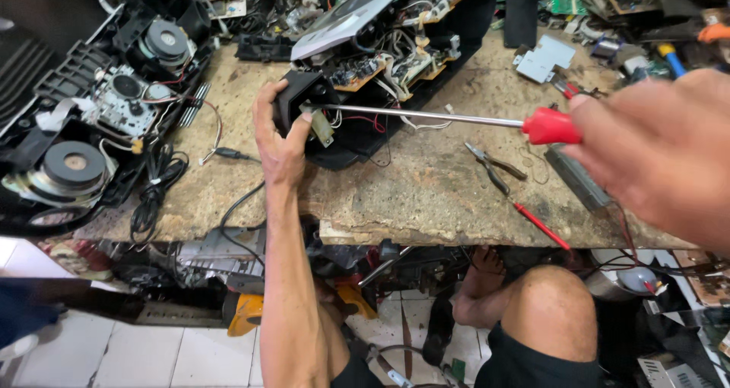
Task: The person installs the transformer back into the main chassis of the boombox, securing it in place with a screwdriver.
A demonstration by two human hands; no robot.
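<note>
On the worn workbench (pixel 426 198), largest to smallest:

- opened black stereo chassis (pixel 395 53) at far centre, circuit boards and wires bare.
- second gutted unit (pixel 91 122) at left, speaker cones showing.
- right hand (pixel 661 152), near right, fingers closed on the red-handled screwdriver (pixel 456 119), shaft reaching left.
- left hand (pixel 281 133), fingers wrapped around a small black housing (pixel 300 99) touching the chassis.
- pliers (pixel 494 164) lying right of centre.

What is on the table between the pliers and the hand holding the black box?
Between the pliers and the left hand on the black part, the head view shows only bare, stained tabletop.
</note>
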